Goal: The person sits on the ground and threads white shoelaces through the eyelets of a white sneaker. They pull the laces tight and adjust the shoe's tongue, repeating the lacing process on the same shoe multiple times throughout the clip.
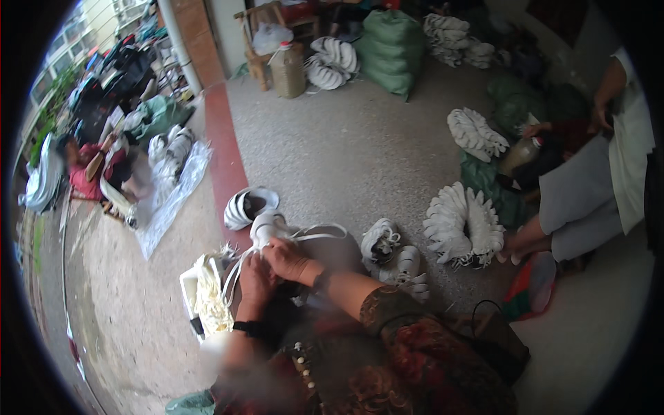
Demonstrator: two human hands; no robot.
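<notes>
The left hand (256,279) and the right hand (288,260) meet close together, fingers curled nearly closed on the near end of a white, strappy, shoe-shaped piece (267,227); exactly what each fingertip pinches is too small to tell. The piece lies just beyond the hands, with a thin white cord (325,227) looping out to its right. Past it, nearly touching, sits a white, slatted, rounded piece (240,209). Left of the hands, a white rectangular tray (188,293) holds a tangled bundle of cream-coloured cords (214,301). Well to the right, white strappy pieces form a thick ring (443,228) on the grey speckled floor (311,145).
</notes>
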